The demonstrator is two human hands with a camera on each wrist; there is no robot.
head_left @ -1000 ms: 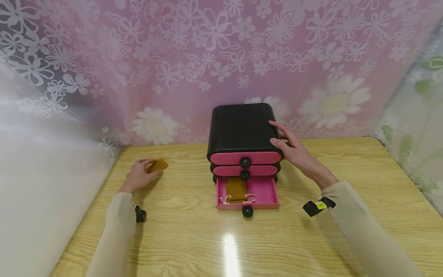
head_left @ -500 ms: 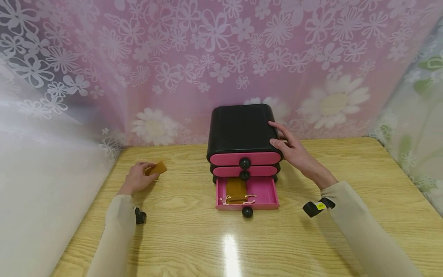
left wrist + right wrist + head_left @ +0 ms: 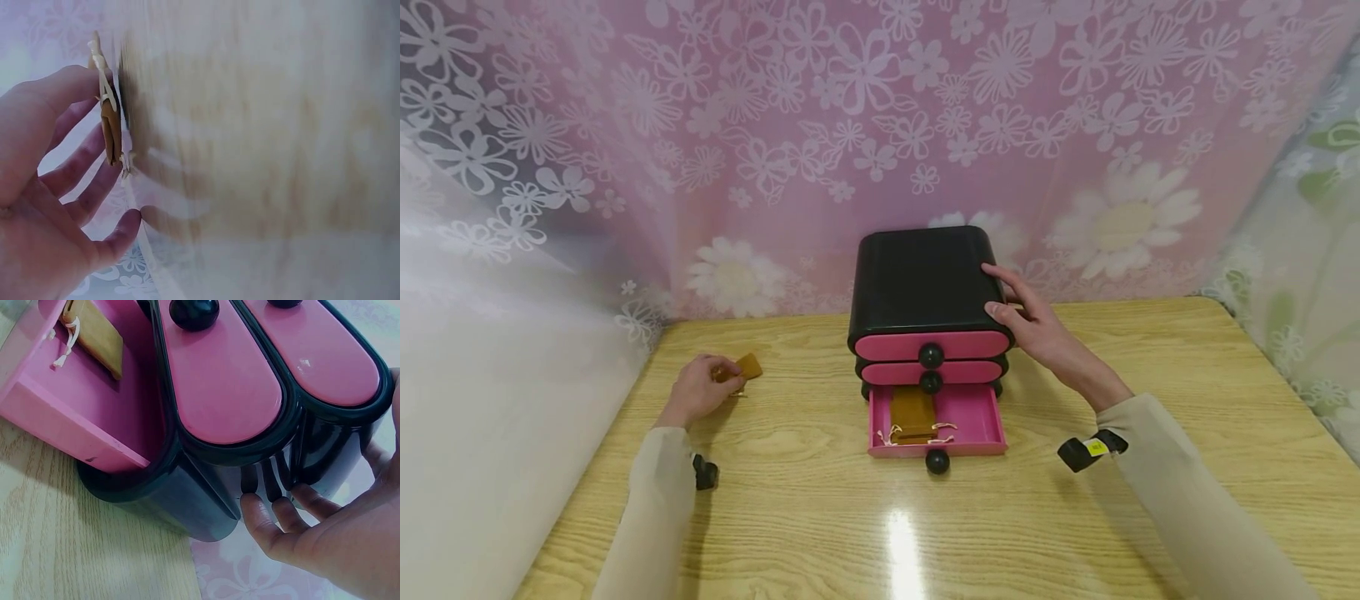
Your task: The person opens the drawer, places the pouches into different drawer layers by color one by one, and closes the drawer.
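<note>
At the table's left side my left hand (image 3: pixel 703 387) pinches a small brown drawstring pouch (image 3: pixel 748 365) between thumb and fingers. In the left wrist view the pouch (image 3: pixel 111 131) appears edge-on, with pale cords at its top, close to the table surface. My right hand (image 3: pixel 1037 325) rests on the right side of a black mini drawer cabinet (image 3: pixel 925 279), thumb and a finger on its upper edge. From the right wrist view, more fingertips (image 3: pixel 255 509) touch the side wall. The bottom pink drawer (image 3: pixel 970 412) is pulled out and holds brown pouches (image 3: pixel 913 412) with pale cords.
Two upper pink drawers (image 3: pixel 883 345) are closed, each with a black ball knob. The open drawer's knob (image 3: pixel 937 462) juts toward the front. The wood-grain table (image 3: pixel 797 500) is bounded by a flowered pink curtain (image 3: pixel 820 167) behind and pale sheets at both sides.
My left hand has shifted slightly toward the front with the pouch, and its pale cord now shows below the thumb. The right hand stays on the cabinet.
</note>
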